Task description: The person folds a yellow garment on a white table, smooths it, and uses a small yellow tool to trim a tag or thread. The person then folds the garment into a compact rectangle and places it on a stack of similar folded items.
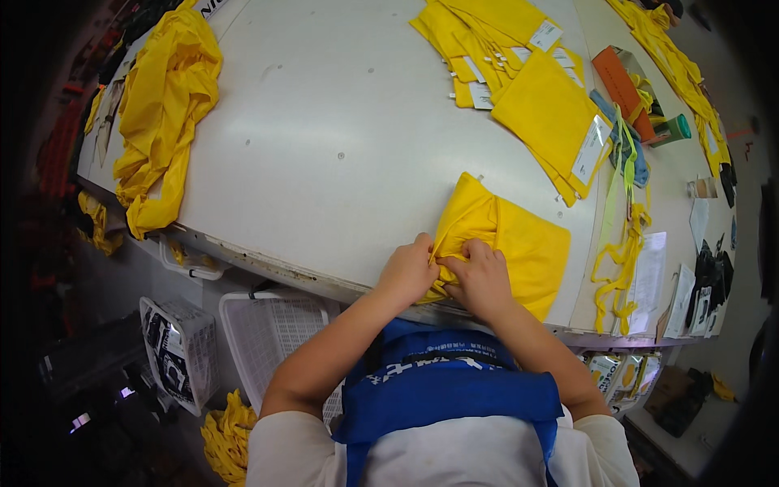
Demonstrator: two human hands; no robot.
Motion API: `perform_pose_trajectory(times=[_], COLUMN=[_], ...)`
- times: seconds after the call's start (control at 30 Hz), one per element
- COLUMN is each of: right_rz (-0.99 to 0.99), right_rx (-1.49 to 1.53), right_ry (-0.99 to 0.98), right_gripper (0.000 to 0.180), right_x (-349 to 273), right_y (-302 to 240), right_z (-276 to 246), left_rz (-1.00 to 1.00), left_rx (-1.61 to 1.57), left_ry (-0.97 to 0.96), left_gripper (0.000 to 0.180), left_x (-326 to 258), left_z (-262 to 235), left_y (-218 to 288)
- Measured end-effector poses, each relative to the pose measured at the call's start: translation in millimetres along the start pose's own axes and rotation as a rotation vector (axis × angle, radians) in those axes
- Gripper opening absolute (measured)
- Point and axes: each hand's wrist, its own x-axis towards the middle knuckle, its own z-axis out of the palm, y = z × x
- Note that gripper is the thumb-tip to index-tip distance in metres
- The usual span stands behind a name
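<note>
Close to the table's front edge lies a folded yellow garment (531,252), its near left part bunched up. My left hand (410,269) pinches the gathered fabric at the garment's left side. Just right of it, my right hand (480,280) is closed on the same fabric, fingers curled inward. The two hands nearly touch, and the fingertips are partly hidden in the folds. Beyond the garment, a pile of flat folded yellow pieces (545,105) with white tags (591,150) lies at the far right.
A crumpled yellow heap (166,105) rests at the table's left end. Along the right are an orange box (623,91), a green cup (672,130), yellow straps (618,272) and papers (649,280). White baskets (272,333) stand below the front edge, near yellow cloth (229,434).
</note>
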Motion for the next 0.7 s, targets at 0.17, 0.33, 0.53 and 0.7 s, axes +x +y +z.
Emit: perform_pose_trajectory(times=[0.17,0.33,0.53,0.7], right_rz=[-0.038,-0.084,-0.064,-0.069], right_rx=[0.305,-0.003,0.173,0.159], right_ry=[-0.297,-0.208,-0.195,0.090], right_gripper=[0.032,0.022,0.027,0.061], right_x=[12.3,15.2,8.8,8.4], right_y=[30.1,3.6,7.3,29.4], right_z=[-5.8,-11.3,19.2,2.3], left_rz=[0.013,0.067,0.032,0.002], left_rx=[0.119,0.031,-0.028,0.032], left_ry=[-0.130,-0.150,-0.043,0.030], left_gripper=[0.036,0.045,0.045,0.040], left_x=[-3.0,-5.8,-4.3,-4.6], left_z=[-22.4,-23.7,6.1,11.1], left_y=[27.0,30.6,12.7,10.9])
